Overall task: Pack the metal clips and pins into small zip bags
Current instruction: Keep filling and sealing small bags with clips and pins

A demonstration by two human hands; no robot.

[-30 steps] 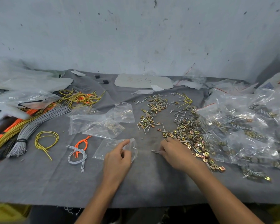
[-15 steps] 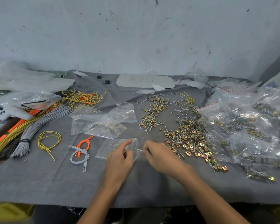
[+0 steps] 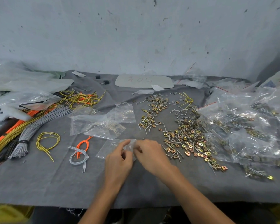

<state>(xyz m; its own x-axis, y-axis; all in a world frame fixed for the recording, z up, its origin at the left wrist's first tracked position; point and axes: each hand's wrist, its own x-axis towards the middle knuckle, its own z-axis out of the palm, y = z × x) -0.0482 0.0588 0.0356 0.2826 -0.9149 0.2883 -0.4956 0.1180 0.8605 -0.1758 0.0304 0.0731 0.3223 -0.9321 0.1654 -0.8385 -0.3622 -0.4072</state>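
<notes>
A small clear zip bag lies flat on the grey cloth at the middle front. My left hand pinches the bag's right edge with thumb and forefinger. My right hand has its curled fingers at the same edge, touching the bag's mouth; whatever it holds is hidden. A loose pile of brass-coloured metal clips and silver pins spreads just right of my hands. A smaller scatter of clips and pins lies farther back.
Filled zip bags heap up at the right. Empty zip bags lie behind my left hand. Grey, yellow and orange wire bundles lie at the left, small wire loops near the front. A white plate sits by the wall.
My right hand left the clip pile with a pin and moved left to the bag's mouth. My left hand kept its hold on the bag's edge.
</notes>
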